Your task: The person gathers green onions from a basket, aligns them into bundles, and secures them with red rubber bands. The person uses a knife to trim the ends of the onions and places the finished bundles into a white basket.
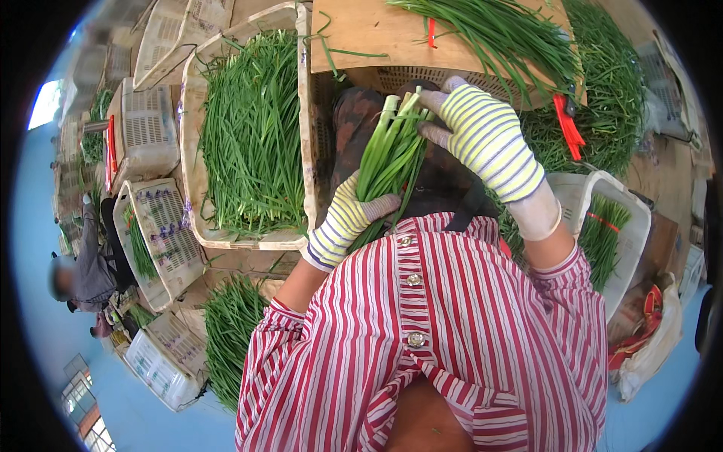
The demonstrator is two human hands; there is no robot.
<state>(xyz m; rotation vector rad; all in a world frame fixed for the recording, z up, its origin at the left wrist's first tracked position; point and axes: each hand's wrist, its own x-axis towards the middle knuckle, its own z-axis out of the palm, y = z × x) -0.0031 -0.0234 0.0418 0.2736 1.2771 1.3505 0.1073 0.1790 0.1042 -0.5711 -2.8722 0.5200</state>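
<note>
A bunch of long green leaves, which look like garlic chives (390,150), is gripped low down by my left hand (353,217) in a striped knit glove. Its pale cut ends point up and away from me. My right hand (480,135), in a matching glove, is at the top of the bunch, with thumb and fingertips at the stem ends; whether they pinch a stem cannot be made out. Beyond the hands, more chives (497,34) lie on a wooden board (367,34), beside a red tie (431,33).
A large plastic crate (309,141) full of loose chives stands at the left. Red ties (567,127) hang by the board's right corner, over a heap of greens (610,96). Crates with tied bunches stand on both sides. A person (93,271) is at far left.
</note>
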